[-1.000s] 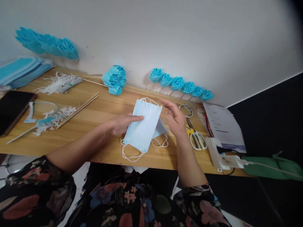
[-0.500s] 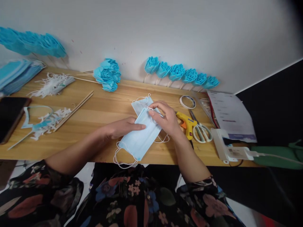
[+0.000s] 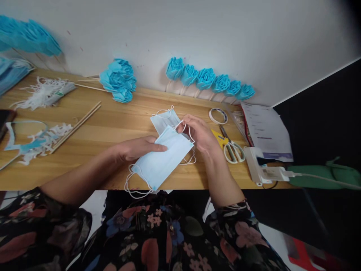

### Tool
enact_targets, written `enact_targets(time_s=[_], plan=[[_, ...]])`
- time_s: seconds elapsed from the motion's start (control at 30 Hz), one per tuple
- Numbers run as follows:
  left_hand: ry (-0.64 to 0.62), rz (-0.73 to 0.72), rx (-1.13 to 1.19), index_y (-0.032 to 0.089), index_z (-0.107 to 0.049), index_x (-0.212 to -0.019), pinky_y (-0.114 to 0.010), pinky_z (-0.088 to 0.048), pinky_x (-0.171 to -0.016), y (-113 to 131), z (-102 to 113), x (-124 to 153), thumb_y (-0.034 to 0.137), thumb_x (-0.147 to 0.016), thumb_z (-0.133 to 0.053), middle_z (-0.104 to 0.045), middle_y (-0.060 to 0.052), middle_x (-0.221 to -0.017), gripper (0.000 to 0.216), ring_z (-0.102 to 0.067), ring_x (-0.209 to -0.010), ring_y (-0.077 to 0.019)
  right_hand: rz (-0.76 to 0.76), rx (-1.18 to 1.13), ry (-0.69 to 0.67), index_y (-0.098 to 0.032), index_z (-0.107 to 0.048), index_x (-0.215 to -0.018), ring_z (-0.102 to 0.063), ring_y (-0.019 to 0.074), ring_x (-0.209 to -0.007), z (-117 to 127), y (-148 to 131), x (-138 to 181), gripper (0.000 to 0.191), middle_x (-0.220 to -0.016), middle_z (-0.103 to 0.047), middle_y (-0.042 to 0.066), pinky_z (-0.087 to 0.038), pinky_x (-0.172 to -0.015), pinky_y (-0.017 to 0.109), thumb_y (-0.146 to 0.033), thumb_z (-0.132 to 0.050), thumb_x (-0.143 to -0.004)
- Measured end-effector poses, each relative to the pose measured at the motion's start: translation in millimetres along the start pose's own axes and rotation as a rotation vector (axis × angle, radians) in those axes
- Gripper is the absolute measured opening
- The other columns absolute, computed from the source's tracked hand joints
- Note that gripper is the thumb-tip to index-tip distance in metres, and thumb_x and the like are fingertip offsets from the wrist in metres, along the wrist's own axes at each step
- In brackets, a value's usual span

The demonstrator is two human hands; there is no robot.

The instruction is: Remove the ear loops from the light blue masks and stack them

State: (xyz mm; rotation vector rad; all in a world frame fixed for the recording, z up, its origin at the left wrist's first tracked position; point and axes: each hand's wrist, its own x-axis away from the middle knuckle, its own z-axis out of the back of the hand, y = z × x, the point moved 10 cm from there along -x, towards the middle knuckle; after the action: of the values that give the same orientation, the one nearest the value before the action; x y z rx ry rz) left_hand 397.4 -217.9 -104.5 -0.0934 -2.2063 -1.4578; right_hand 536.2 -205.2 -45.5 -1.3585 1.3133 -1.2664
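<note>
A light blue face mask (image 3: 162, 160) is pinched along its left side by my left hand (image 3: 142, 148), thumb on top. My right hand (image 3: 199, 131) is closed on the white ear loop at the mask's upper end, with the loop stretched up from the corners. At the lower end, further white ear loops hang loose near the table's front edge. Another face mask (image 3: 165, 120) lies on the table behind, partly covered by the held one and my right hand.
Blue flowers on sticks (image 3: 205, 79) lean on the wall, near a flower bunch (image 3: 120, 80). Right of my hand are a tape roll (image 3: 218, 116), yellow glue gun (image 3: 219, 138), scissors (image 3: 234, 151) and power strip (image 3: 254, 165). Wooden sticks (image 3: 76, 127) lie left.
My right hand has drawn the ear loop up and away from the mask, which is now turned flatter. The whole view has shifted slightly, moving the table's things left and up.
</note>
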Motion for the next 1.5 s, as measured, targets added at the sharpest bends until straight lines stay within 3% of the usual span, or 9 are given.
enact_targets(time_s=[0.1,0.2,0.4,0.5,0.63,0.83,1.07,1.3,1.5], plan=[[0.004,0.014,0.024,0.013,-0.073,-0.107,-0.029,-0.052,-0.072,-3.6,1.3,-0.8,0.046,-0.087,-0.076,-0.077,-0.009,-0.096,0.037,-0.070,-0.079,-0.0206,-0.015,-0.025,0.064,-0.023,-0.067,-0.078,-0.040,0.0084,-0.047,8.8,1.4,-3.0,0.036,-0.054,-0.049,-0.007,-0.029,-0.044,0.022,-0.056,-0.081,-0.077],[-0.003,0.012,0.063,0.015,-0.073,-0.112,-0.032,-0.055,-0.076,-5.4,0.8,-1.5,0.045,-0.086,-0.078,-0.078,-0.010,-0.102,0.041,-0.072,-0.083,-0.0227,0.017,-0.069,0.158,-0.026,-0.073,-0.097,-0.043,0.0082,-0.049,22.7,2.4,-8.2,0.045,-0.055,-0.049,-0.010,-0.034,-0.048,0.022,-0.055,-0.089,-0.068],[0.040,-0.038,0.159,0.016,-0.075,-0.109,-0.039,-0.058,-0.086,4.7,13.0,4.3,0.039,-0.083,-0.081,-0.080,-0.012,-0.102,0.035,-0.074,-0.096,-0.0296,0.106,0.043,0.254,-0.025,-0.074,-0.091,-0.051,0.0092,-0.057,38.6,4.7,-16.4,0.046,-0.062,-0.055,-0.008,-0.046,-0.062,0.025,-0.067,-0.081,-0.073],[0.253,-0.115,0.263,0.017,-0.075,-0.107,-0.045,-0.059,-0.095,23.0,46.0,16.0,0.035,-0.082,-0.080,-0.081,-0.011,-0.097,0.031,-0.073,-0.108,-0.0353,0.200,0.221,0.315,-0.025,-0.074,-0.098,-0.064,0.0131,-0.076,46.6,-2.8,-16.0,0.044,-0.082,-0.070,-0.002,-0.052,-0.076,0.028,-0.067,-0.068,-0.085],[0.641,-0.457,0.442,0.016,-0.074,-0.107,-0.048,-0.052,-0.114,66.7,96.7,49.9,0.025,-0.091,-0.065,-0.081,-0.007,-0.102,0.020,-0.065,-0.125,-0.0343,0.330,0.517,0.408,-0.024,-0.073,-0.105,-0.070,0.0174,-0.093,56.7,-15.4,-12.6,0.033,-0.099,-0.078,0.003,-0.053,-0.090,0.034,-0.052,-0.058,-0.096],[0.918,-0.561,0.674,0.015,-0.068,-0.108,-0.045,-0.044,-0.122,69.4,117.9,69.1,0.018,-0.096,-0.053,-0.081,-0.004,-0.100,0.019,-0.058,-0.136,-0.0274,0.049,1.220,0.404,-0.022,-0.075,-0.106,-0.072,0.0270,-0.101,52.4,2.4,-16.5,0.023,-0.107,-0.080,0.010,-0.051,-0.087,0.039,-0.037,-0.062,-0.097],[0.908,-0.569,0.669,0.014,-0.066,-0.113,-0.045,-0.047,-0.118,62.0,127.9,63.4,0.017,-0.089,-0.057,-0.079,-0.007,-0.106,0.026,-0.061,-0.131,-0.0283,-0.092,1.359,0.339,-0.024,-0.073,-0.093,-0.070,0.0255,-0.091,50.0,16.0,-19.3,0.018,-0.099,-0.080,0.006,-0.045,-0.074,0.035,-0.038,-0.062,-0.097],[0.885,-0.578,0.571,0.019,-0.063,-0.117,-0.046,-0.050,-0.116,56.9,145.6,59.7,0.025,-0.078,-0.070,-0.077,-0.007,-0.113,0.040,-0.062,-0.130,-0.0308,-0.002,1.239,0.401,-0.024,-0.071,-0.109,-0.072,0.0243,-0.091,55.8,8.8,-20.6,0.017,-0.101,-0.080,0.005,-0.050,-0.081,0.036,-0.026,-0.061,-0.095],[0.873,-0.572,0.587,0.018,-0.065,-0.119,-0.047,-0.051,-0.114,59.8,142.7,61.1,0.023,-0.089,-0.058,-0.077,-0.008,-0.119,0.032,-0.061,-0.132,-0.0307,0.282,1.350,0.342,-0.020,-0.071,-0.125,-0.064,0.0323,-0.121,31.7,-11.1,-14.8,0.033,-0.126,-0.074,0.013,-0.049,-0.105,0.048,-0.020,-0.056,-0.096]])
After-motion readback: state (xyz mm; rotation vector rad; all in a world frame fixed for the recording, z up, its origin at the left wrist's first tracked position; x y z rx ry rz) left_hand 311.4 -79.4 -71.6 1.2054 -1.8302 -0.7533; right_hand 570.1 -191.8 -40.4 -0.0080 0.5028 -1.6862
